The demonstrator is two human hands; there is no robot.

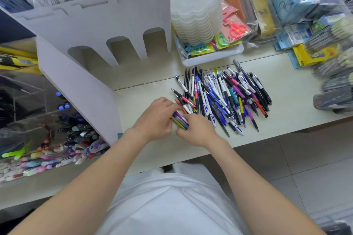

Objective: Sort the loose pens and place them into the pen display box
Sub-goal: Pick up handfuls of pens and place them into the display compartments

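A heap of loose pens (225, 97) in blue, black, white, purple and red lies on the pale counter (286, 105). At its near left edge both hands meet around a small bundle of pens (179, 121), purple, yellow and blue. My left hand (158, 118) grips the bundle from the left, fingers curled over it. My right hand (198, 129) holds it from the right, thumb under the tips. The white pen display box (107, 30) with arched openings stands behind and to the left.
A stack of clear scalloped trays (194, 5) sits in a white tray (210, 57) behind the heap. Packaged stationery (305, 25) crowds the back right. Clear acrylic bins with several pens (57, 139) fill the lower left shelf. The counter's front edge runs just beneath my wrists.
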